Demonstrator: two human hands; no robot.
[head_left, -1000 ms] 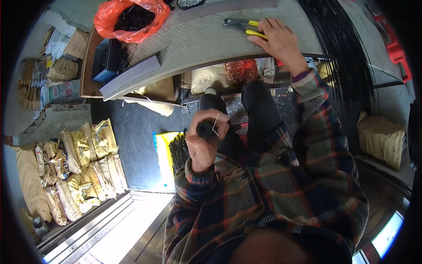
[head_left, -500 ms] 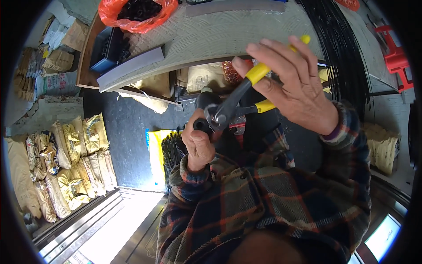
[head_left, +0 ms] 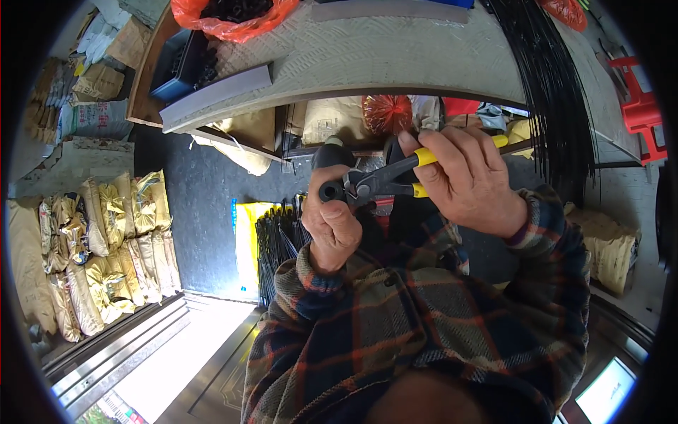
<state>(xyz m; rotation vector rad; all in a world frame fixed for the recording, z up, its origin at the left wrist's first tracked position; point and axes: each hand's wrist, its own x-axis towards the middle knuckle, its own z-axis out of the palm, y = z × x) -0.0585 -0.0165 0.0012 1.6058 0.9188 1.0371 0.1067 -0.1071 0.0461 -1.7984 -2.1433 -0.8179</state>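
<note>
My right hand is closed around the yellow-sleeved handles of black end-cutting pincers. Their jaws point left and meet the side of a small black round part with a hole in its end. My left hand grips that part, thumb below it and fingers curled behind it. The fingers partly hide the part, so its full length cannot be made out. What the jaws bite on is too small to tell.
Ahead lies a grey worktop with a blue bin, an orange-red plastic bag of black pieces and a bundle of long black strands at its right. More black strands stand by my left forearm. Wrapped packages fill the left side.
My right hand has come down and its fingers have closed around the handles, which are nearer each other. The pincers lie more level. My left hand has shifted slightly right, still gripping the part.
</note>
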